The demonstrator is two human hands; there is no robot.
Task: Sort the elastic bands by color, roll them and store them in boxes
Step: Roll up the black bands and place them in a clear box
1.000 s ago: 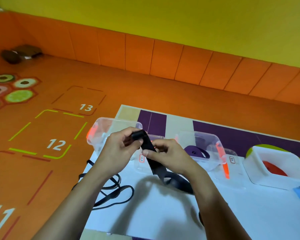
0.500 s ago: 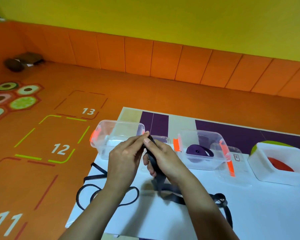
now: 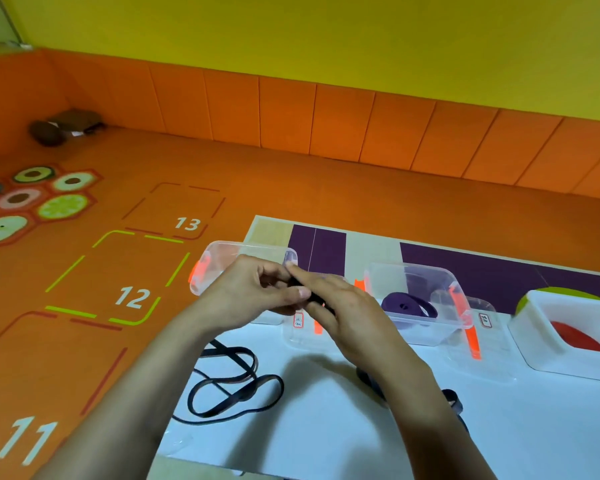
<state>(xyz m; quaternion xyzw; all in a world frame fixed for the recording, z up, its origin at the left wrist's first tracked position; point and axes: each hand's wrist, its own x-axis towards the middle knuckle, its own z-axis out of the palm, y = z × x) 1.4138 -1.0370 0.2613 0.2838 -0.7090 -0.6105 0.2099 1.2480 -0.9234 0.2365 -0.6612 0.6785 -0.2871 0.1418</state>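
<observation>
The band [image 3: 315,298], a black one, sits just left of the frame's centre, pinched between both hands above the white sheet [image 3: 326,431]. Only a short dark strip of it shows. The left hand [image 3: 253,292] has its thumb and curled fingers clamped on the near end. The right hand [image 3: 347,317] lies over the band with its fingers pointing to the upper left, closed round it; its thumb is hidden. Half a second ago both hands stood more upright and the band hung in plain sight below them. Now the right hand has tipped over and covers most of it, and only a dark tail shows beside the right wrist, lower right of centre.

The loose bands [image 3: 232,386], also black, lie in a tangle on the sheet at lower centre, as before. Behind the hands stands the left box [image 3: 215,265], clear with an orange clip. Right of centre, the middle box [image 3: 454,317] holds a rolled purple band [image 3: 407,306]. At the right edge the white box [image 3: 534,334] holds a red band [image 3: 579,336].
</observation>
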